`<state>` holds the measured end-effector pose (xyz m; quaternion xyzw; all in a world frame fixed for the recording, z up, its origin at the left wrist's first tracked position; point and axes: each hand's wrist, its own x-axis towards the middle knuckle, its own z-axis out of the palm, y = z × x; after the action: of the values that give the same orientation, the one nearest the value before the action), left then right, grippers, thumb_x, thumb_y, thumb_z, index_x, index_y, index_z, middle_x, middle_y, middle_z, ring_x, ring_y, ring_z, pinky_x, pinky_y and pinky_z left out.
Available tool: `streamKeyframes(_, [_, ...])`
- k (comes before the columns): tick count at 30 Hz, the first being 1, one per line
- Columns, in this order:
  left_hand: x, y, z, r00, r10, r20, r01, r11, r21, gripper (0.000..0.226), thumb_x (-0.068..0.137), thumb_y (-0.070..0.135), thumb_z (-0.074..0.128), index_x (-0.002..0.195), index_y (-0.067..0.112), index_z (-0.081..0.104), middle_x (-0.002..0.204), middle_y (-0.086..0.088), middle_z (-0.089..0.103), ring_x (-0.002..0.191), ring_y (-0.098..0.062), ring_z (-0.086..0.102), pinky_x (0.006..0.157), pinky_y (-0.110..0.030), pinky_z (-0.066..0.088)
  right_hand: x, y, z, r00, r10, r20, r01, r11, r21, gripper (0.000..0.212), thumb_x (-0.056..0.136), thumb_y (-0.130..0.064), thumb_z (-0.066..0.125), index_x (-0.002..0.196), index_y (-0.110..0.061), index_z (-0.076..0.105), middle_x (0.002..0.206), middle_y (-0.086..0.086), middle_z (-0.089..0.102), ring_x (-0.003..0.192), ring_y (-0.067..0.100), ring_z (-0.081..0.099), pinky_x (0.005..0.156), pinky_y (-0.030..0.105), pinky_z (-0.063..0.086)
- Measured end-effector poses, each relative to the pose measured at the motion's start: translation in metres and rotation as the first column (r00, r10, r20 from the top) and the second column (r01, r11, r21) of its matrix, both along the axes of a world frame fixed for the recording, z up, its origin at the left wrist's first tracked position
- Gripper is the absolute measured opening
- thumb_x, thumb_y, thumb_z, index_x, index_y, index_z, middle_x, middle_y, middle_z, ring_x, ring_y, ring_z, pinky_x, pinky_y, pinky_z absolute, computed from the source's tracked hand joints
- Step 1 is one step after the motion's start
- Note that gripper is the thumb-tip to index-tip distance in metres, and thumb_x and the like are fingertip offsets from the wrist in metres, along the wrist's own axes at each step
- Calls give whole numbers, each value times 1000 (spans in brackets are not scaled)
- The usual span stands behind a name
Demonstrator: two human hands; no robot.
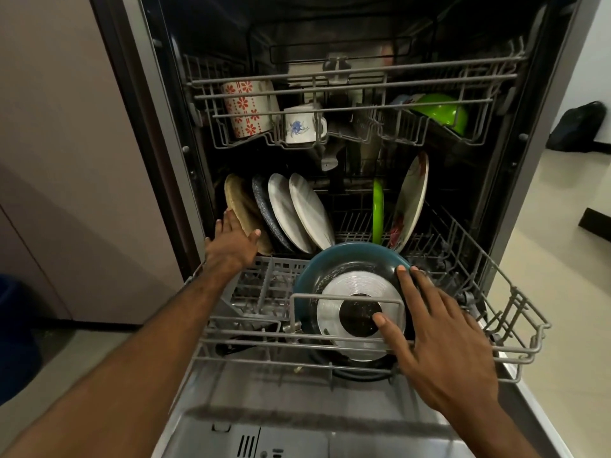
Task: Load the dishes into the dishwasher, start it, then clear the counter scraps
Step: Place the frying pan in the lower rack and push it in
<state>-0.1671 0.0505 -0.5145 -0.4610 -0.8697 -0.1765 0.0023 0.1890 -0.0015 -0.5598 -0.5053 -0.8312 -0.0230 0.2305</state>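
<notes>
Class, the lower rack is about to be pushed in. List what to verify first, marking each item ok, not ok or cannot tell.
1. Plates standing in the lower rack: ok; tan plate leads a leaning row.
2. Pan seated in the rack: ok, on edge.
3. Pan handle inside the rack: cannot tell.
4. Hands off the load: not ok; left hand touches the tan plate, right hand rests on the pan.
5. Upper rack loaded: ok; green bowl sits in it.
</notes>
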Motion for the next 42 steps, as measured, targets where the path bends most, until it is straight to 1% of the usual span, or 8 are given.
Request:
streamKeyframes(8, [-1, -12, 7, 998, -57, -17, 58, 997, 48, 79, 102, 55, 23, 156, 7, -11, 165, -6, -10, 153, -22, -4, 122, -48, 18, -6, 11, 0, 1000, -7, 15, 7, 1000, 26, 81, 86, -80, -9, 154, -38, -14, 164, -9, 8, 148, 16, 25, 115, 41, 30])
streamKeyframes(14, [77, -77, -15, 950, -283, -133, 290, 957, 34, 84, 89, 71, 0, 155, 19, -15, 160, 4, -16, 148, -15, -11, 122, -50, 5, -10, 24, 2, 999, -17, 38, 16, 999, 37, 80, 88, -77, -6, 156, -35, -8, 165, -6, 13, 146, 18, 29, 111, 41, 36])
streamKeyframes(18, [92, -84, -31, 945, -272, -180, 279, 960, 15, 93, 81, 76, -16, 156, 22, -10, 163, 7, -12, 147, -10, -13, 124, -50, 6, -14, 35, 3, 999, -7, 40, 6, 999, 35, 81, 87, -77, -8, 156, -36, -10, 165, -5, 11, 148, 19, 26, 113, 44, 34])
streamKeyframes(25, [85, -62, -31, 955, -252, -159, 256, 967, 9, 88, 88, 74, 2, 157, 20, -10, 164, 3, -13, 150, -14, -10, 123, -45, 5, -20, 53, 5, 999, -7, 49, 5, 999, 38, 82, 86, -77, -9, 156, -34, -9, 166, -3, 12, 148, 21, 26, 113, 45, 33])
streamKeyframes(30, [68, -46, -18, 970, -239, 39, 236, 969, 68, 84, 97, 65, 19, 155, 13, -13, 163, -1, -18, 150, -19, -11, 119, -46, 6, -21, 58, 6, 999, -6, 47, 5, 1000, 30, 82, 86, -77, -8, 156, -34, -10, 166, -4, 10, 149, 20, 24, 114, 45, 32])
streamKeyframes(35, [0, 3, 9, 996, -34, -84, 38, 998, 48, 78, 103, 54, 19, 155, 2, -5, 164, -16, -7, 152, -30, -2, 123, -45, 5, -21, 59, 4, 999, -8, 45, 6, 999, 40, 80, 88, -77, -7, 155, -35, -11, 165, -4, 13, 148, 19, 26, 113, 45, 34])
streamKeyframes(39, [-16, 31, 11, 1000, -9, 7, 10, 1000, -25, 77, 104, 53, 24, 155, -1, 2, 163, -19, 9, 147, -37, 21, 117, -50, 25, -22, 60, 3, 999, -9, 36, 7, 999, 47, 80, 89, -77, -6, 156, -35, -8, 165, -4, 15, 147, 19, 29, 111, 44, 35])
streamKeyframes(42, [-25, 42, 9, 993, -6, 115, 7, 1000, -7, 76, 105, 47, 30, 155, 0, -3, 163, -20, 8, 147, -40, 21, 116, -49, 28, -21, 60, 2, 999, -12, 42, 10, 998, 57, 80, 89, -77, -6, 157, -34, -5, 164, -5, 17, 145, 19, 32, 110, 43, 37])
